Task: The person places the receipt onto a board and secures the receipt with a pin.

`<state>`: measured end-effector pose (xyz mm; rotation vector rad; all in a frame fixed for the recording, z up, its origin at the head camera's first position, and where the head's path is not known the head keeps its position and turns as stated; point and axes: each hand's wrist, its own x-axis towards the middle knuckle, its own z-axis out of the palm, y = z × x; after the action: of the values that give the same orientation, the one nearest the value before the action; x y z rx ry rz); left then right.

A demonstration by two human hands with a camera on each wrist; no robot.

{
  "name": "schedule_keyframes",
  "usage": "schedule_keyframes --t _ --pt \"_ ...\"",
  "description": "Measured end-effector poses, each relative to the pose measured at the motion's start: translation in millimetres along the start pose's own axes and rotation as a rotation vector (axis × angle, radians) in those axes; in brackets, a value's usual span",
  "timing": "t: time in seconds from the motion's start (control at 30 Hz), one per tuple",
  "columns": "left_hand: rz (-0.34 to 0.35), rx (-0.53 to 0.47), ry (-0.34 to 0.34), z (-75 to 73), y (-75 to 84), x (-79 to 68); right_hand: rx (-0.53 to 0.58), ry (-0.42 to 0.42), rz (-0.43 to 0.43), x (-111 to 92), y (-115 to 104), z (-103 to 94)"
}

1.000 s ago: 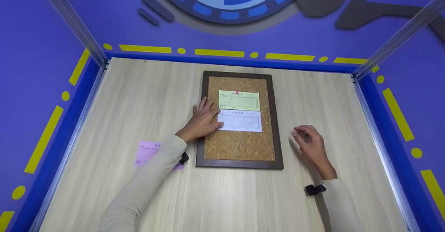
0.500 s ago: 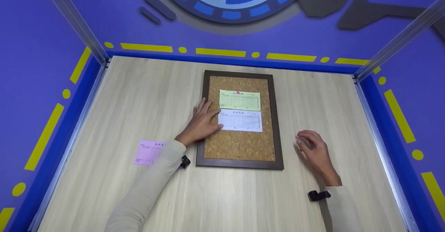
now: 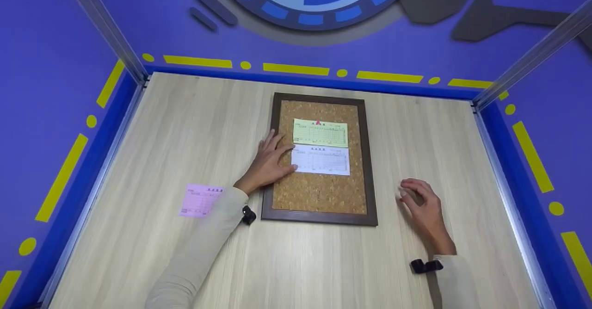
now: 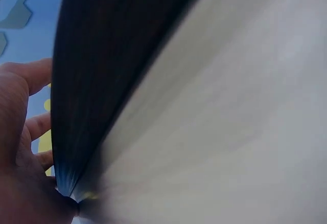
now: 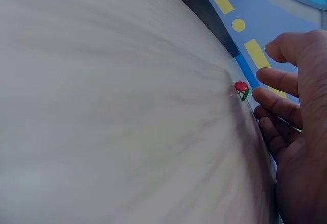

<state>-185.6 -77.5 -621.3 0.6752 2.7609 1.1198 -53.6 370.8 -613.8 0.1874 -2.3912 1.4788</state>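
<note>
My left hand (image 3: 268, 163) lies on the left side of a framed cork board (image 3: 319, 195). Its thumb and a fingertip touch the left edge of a white paper slip (image 3: 321, 162). Directly above is a green paper slip (image 3: 320, 133), fixed at its top by a pink push pin (image 3: 318, 122). Right of the board, my right hand (image 3: 424, 209) hovers low over the table with loosely bent fingers. In the right wrist view, a red push pin (image 5: 241, 86) and a green push pin (image 5: 246, 95) lie just beyond those fingertips, and the thumb stands apart from the fingers.
A pink paper slip (image 3: 198, 202) lies on the wooden table (image 3: 305, 262) to the left, partly covered by the left sleeve (image 3: 199, 244). Blue panels (image 3: 296, 54) with yellow marks enclose the table at the back and both sides.
My right hand has moved a little to the right and nearer the front edge. The left hand keeps its place on the board. The head view has shifted slightly.
</note>
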Motion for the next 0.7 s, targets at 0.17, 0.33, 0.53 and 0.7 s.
schedule_keyframes --t 0.17,0.33,0.53,0.7 --pt "-0.007 -0.017 -0.005 2.4 -2.1 0.1 -0.014 0.014 -0.061 -6.1 -0.6 -2.2" --pt "-0.017 -0.011 -0.004 3.8 -4.6 -0.2 -0.018 0.016 -0.080 -8.5 -1.3 -1.7" --pt "-0.008 0.013 -0.005 6.3 -7.0 -1.9 -0.016 0.009 -0.036 -11.3 -3.2 -2.4" --pt "0.003 0.030 0.000 7.5 -8.0 -3.3 -0.054 -0.007 -0.066 -11.3 -2.3 -3.2"
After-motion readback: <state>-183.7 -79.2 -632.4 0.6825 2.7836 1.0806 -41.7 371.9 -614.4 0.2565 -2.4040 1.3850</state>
